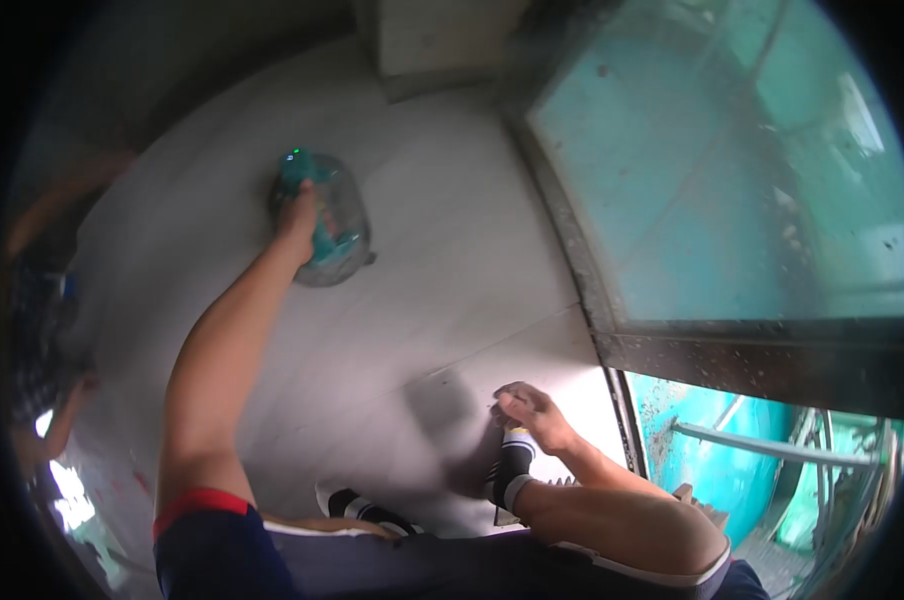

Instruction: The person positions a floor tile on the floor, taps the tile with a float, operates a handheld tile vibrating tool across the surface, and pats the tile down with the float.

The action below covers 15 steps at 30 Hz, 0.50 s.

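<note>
My left arm reaches far forward over the grey floor. My left hand (299,222) is wrapped around the handle of a teal power tool (334,243) with small green and white lights at its top. The tool's rounded, dark grey base is blurred and stands on the floor slab; a small dark knob juts from its lower right edge. Low on the right, my right hand (532,412) hangs in front of my bent knee, above my sock and shoe. Its fingers are loosely curled, and nothing shows in them.
Pale grey slabs (442,250) cover the floor, with a joint running across below the middle. A dark frame holding a teal panel (662,190) borders the right side. Metal bars (772,443) stand at lower right. Another person's arm (67,415) shows at far left. A block (442,45) stands at the back.
</note>
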{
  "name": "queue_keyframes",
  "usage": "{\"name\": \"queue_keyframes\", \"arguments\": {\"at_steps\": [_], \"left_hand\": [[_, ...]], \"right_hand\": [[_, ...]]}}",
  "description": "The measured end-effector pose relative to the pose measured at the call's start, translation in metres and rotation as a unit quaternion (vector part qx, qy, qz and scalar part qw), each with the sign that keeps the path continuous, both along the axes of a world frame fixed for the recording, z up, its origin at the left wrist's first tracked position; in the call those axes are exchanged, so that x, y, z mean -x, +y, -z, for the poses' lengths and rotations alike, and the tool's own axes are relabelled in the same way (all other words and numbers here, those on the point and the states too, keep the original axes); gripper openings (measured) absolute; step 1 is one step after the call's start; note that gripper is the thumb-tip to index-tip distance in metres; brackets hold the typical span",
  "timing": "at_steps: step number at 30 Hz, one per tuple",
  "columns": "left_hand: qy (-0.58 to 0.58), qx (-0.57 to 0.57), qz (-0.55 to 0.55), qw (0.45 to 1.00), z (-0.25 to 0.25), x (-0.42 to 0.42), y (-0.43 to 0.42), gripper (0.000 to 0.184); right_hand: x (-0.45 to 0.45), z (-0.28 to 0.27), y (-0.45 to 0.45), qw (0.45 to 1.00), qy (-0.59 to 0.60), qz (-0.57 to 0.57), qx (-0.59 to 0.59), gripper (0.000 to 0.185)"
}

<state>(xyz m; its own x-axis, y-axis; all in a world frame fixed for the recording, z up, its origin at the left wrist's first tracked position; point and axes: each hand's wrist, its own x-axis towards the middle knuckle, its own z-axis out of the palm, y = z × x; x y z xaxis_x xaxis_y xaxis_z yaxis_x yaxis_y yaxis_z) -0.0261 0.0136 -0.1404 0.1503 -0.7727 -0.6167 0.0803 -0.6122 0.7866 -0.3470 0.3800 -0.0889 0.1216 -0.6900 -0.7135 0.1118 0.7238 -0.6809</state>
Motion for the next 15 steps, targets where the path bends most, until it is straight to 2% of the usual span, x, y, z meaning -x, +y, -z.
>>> {"name": "queue_keyframes", "arguments": {"at_steps": [4, 6, 7, 8, 10, 11, 15], "left_hand": [[-0.01, -0.024, -0.007, 1.0, -0.003, 0.002, 0.004, 0.044], [-0.012, -0.01, 0.0, 1.0, 0.021, 0.009, 0.002, 0.044], [-0.026, 0.004, -0.004, 1.0, 0.031, -0.002, -0.005, 0.044], [-0.016, 0.013, -0.014, 1.0, 0.032, -0.005, -0.006, 0.044], [-0.017, 0.025, -0.021, 0.999, 0.024, 0.001, 0.003, 0.044], [-0.024, 0.031, -0.016, 0.999, 0.018, 0.003, 0.005, 0.045], [-0.045, -0.008, -0.029, 0.999, -0.016, 0.011, 0.018, 0.049]], "right_hand": [[-0.005, -0.008, 0.003, 1.0, 0.008, -0.02, -0.005, 0.055], [-0.006, -0.018, 0.0, 0.998, 0.046, -0.048, -0.022, 0.055], [-0.009, -0.015, 0.005, 0.999, 0.041, 0.001, -0.029, 0.057], [-0.006, -0.002, 0.01, 0.998, 0.044, -0.007, -0.043, 0.06], [-0.005, 0.008, 0.016, 0.999, 0.026, 0.0, -0.037, 0.059], [-0.01, -0.01, 0.008, 0.999, 0.036, -0.006, -0.031, 0.058], [-0.012, -0.01, 0.008, 0.999, 0.021, 0.004, -0.024, 0.056]]}}
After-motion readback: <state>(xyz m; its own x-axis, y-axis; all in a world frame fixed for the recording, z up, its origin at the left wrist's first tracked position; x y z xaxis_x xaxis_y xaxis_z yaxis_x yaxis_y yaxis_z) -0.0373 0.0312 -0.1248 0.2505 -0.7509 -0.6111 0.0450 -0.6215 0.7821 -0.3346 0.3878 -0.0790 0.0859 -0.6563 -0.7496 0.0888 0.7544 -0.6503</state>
